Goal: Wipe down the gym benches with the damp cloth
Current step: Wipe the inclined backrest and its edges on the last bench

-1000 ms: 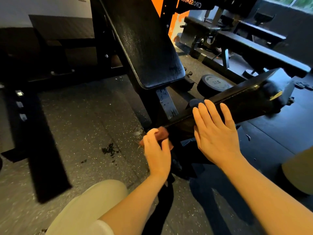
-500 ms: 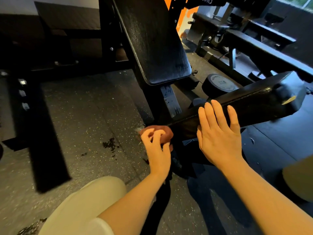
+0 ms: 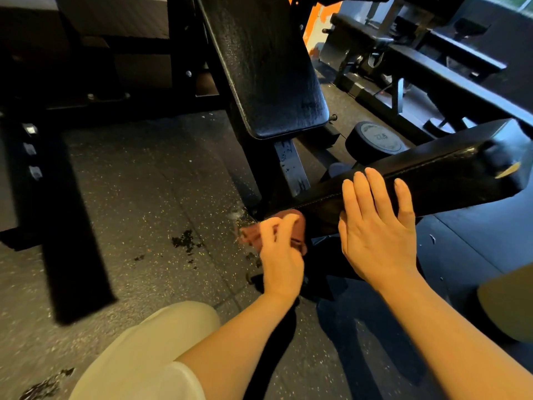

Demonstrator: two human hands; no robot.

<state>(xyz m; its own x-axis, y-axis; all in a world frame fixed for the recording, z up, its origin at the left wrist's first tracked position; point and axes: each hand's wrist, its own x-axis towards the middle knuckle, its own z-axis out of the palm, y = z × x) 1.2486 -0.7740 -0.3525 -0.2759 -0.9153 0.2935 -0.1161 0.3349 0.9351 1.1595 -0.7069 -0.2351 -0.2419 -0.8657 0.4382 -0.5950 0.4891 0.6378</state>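
- Gripping the cloth (image 3: 291, 230) with curled fingers, our left hand (image 3: 281, 255) presses it against the near end of the seat pad (image 3: 450, 168).
- Our right hand (image 3: 377, 235) lies flat, fingers straight, on the pad's side.
- We see the backrest (image 3: 268, 67) tilted above, a weight plate (image 3: 377, 140) beyond, more benches (image 3: 450, 73) far right.

"22.5" (faint) on the dumbbell head (image 3: 380, 137)
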